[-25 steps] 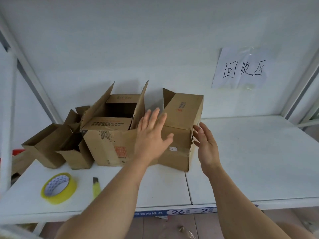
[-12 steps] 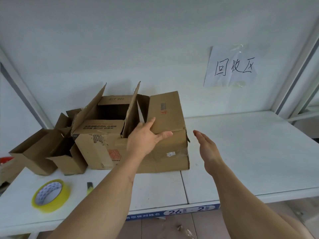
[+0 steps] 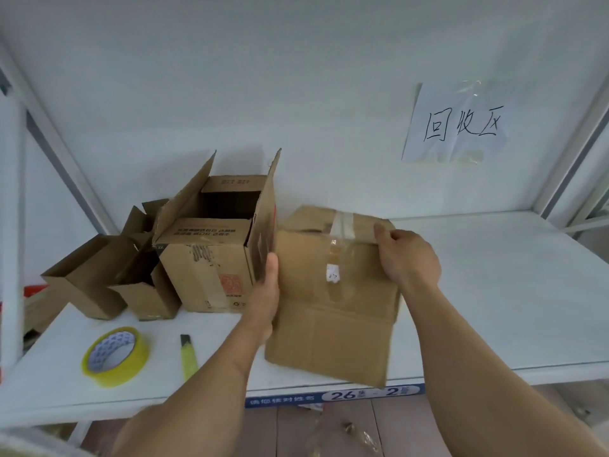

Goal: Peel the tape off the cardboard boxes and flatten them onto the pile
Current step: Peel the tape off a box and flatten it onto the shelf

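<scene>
A brown cardboard box (image 3: 333,321) is tipped toward me at the shelf's front edge, its taped face up. A strip of clear tape (image 3: 336,255) runs down the middle of that face. My left hand (image 3: 265,301) grips the box's left edge, thumb on top. My right hand (image 3: 407,258) holds the upper right corner, fingers curled over the far edge. A larger box (image 3: 211,258) with raised flaps stands just left of it.
Two smaller open boxes (image 3: 99,278) lie at the far left. A yellow tape roll (image 3: 115,356) and a yellow box cutter (image 3: 188,356) lie on the white shelf (image 3: 494,291) near its front. A paper sign (image 3: 458,123) hangs on the back wall.
The box was standing beside the larger one. Both hands took hold of it, pulled it toward the shelf's front edge and tipped it so the taped face is up.
</scene>
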Available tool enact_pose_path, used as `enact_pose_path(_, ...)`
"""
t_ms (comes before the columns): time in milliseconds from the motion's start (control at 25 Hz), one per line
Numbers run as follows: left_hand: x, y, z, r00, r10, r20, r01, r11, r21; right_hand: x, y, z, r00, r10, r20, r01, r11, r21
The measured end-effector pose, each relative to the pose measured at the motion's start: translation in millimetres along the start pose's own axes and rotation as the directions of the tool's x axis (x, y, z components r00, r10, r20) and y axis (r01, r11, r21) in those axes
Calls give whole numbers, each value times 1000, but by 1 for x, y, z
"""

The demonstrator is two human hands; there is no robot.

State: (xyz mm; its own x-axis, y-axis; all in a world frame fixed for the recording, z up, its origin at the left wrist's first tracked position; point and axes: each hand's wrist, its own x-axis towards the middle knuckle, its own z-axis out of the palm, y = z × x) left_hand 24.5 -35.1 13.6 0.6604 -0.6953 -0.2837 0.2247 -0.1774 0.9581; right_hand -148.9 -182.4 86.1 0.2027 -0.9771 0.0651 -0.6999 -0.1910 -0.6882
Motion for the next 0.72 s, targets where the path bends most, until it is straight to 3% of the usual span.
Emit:
enact_pose_path(80, 2, -35, -4, 990, -136, 28, 135, 990, 37, 2, 12, 15, 996, -46, 77, 56, 990, -130)
enact_pose_path(120, 3, -45, -4, 993, -117, -13, 118, 980, 158, 2, 24, 27, 991, -59, 124, 78, 985, -153)
enact_pose_path(160, 3, -51, -3, 998, -18, -62, 38, 941, 337, -2, 38, 39, 982, -62, 176, 91, 983, -159)
enact_pose_path(200, 6, -54, 0, 980, 167, -107, -85, 841, 534, -5, 50, 49, 975, -77, 209, 108, 984, -141)
enact_pose_path(240, 5, -51, 3, 910, 402, -104, -217, 674, 707, -8, 60, 58, 972, -108, 207, 131, 986, -100)
enact_pose_path(280, 3, -45, 9, 797, 604, -1, -344, 455, 821, -9, 66, 63, 973, -141, 182, 153, 987, -53)
enact_pose_path(320, 4, -40, 16, 687, 704, 181, -451, 217, 866, -8, 67, 66, 975, -164, 149, 169, 986, -16)
enact_pose_path(360, 10, -38, 22, 618, 700, 359, -521, 22, 853, -6, 67, 68, 978, -167, 128, 168, 986, 3)
enact_pose_path(400, 15, -36, 30, 591, 653, 473, -567, -80, 820, -4, 68, 70, 980, -161, 115, 161, 987, 10)
enact_pose_path(480, 25, -43, 40, 593, 619, 514, -571, -126, 811, -3, 70, 75, 984, -147, 99, 145, 989, 18)
enact_pose_path(720, 33, -58, 64, 584, 737, 341, -451, -55, 891, -1, 73, 81, 987, -138, 77, 139, 990, -11)
